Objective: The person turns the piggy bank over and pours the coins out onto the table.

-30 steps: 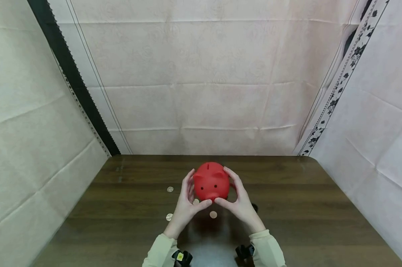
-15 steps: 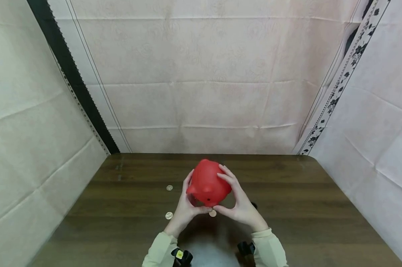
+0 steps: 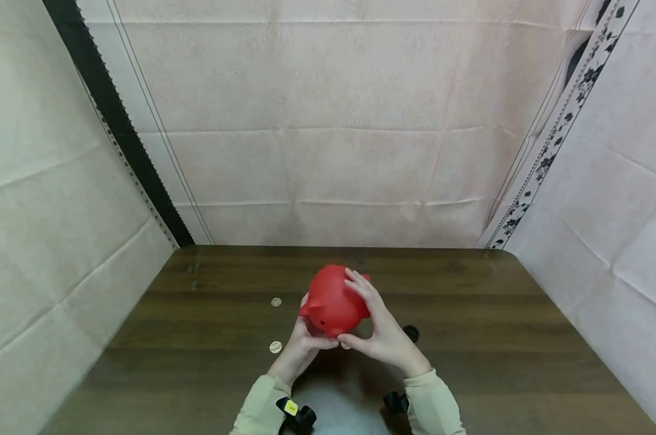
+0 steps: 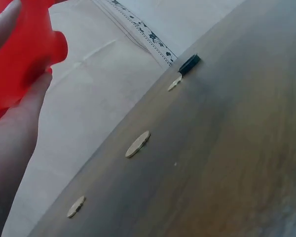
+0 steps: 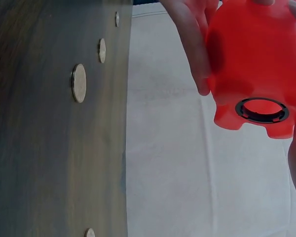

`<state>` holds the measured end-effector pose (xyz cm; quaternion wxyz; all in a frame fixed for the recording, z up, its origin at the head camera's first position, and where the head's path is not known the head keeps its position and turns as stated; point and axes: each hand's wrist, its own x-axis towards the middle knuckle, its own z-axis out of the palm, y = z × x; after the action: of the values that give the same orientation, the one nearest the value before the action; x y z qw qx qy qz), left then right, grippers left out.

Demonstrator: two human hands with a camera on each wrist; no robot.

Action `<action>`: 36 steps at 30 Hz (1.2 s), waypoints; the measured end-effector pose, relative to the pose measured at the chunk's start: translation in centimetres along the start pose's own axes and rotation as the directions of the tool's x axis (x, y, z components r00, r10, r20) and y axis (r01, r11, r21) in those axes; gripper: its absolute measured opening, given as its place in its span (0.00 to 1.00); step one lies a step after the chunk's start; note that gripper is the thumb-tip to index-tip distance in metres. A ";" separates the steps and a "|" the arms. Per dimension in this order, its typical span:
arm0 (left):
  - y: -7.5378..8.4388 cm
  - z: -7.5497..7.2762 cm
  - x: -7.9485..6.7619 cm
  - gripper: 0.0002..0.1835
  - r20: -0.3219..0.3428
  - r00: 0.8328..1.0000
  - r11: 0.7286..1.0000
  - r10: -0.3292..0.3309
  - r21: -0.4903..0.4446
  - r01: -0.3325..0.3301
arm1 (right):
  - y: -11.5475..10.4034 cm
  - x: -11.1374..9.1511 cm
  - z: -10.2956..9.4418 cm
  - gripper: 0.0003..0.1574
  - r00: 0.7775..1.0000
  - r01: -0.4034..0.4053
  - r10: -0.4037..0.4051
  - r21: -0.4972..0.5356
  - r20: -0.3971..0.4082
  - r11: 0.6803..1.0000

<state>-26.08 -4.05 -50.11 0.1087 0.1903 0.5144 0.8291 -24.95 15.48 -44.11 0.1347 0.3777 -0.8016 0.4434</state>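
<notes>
Both hands hold a red piggy bank (image 3: 335,296) up over the wooden table. My left hand (image 3: 299,345) grips its left side and underside, mostly hidden behind it. Across its right side curve the fingers of my right hand (image 3: 381,335), and both thumbs meet near the snout. In the right wrist view, the bank's underside shows a round hole with a black rim (image 5: 241,110) and no cover in it, between short feet. A coin (image 3: 346,345) lies below the thumbs, partly hidden. Two more coins, one farther back (image 3: 276,302) and one nearer (image 3: 276,347), lie to the left.
A black round cap (image 3: 412,333) lies on the table (image 3: 523,350) just right of my right hand. Pale cloth (image 3: 328,169) hangs behind the table and on both sides. A black camera (image 3: 305,418) is strapped at my left wrist.
Between my hands the piggy bank has tipped and turned, so its top slot no longer shows in the head view. It has shifted slightly left, both hands with it. The coins lie still.
</notes>
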 end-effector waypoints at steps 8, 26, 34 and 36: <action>-0.1 0.1 0.0 0.37 0.016 0.999 0.997 -0.037 -0.068 0.038 | -0.5 0.2 -0.4 0.57 0.998 -0.037 0.037 0.009 -0.041 0.999; 0.9 -0.5 0.3 0.50 -0.047 0.999 0.998 -0.008 0.056 0.011 | 0.2 0.2 -0.3 0.56 0.952 -0.304 0.304 0.005 0.037 0.953; 1.2 -0.3 0.3 0.50 0.010 1.000 0.999 -0.009 0.052 0.009 | 0.4 0.4 -0.4 0.64 0.975 -0.221 0.221 0.078 0.000 0.972; 1.2 -0.2 0.2 0.51 0.033 0.999 0.999 0.011 0.047 -0.013 | 0.2 0.4 -0.4 0.66 0.983 -0.180 0.181 0.077 -0.013 0.981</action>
<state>-26.37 -4.67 -49.04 0.1077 0.2096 0.5309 0.8140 -25.44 15.70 -43.79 0.0877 0.3036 -0.8140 0.4874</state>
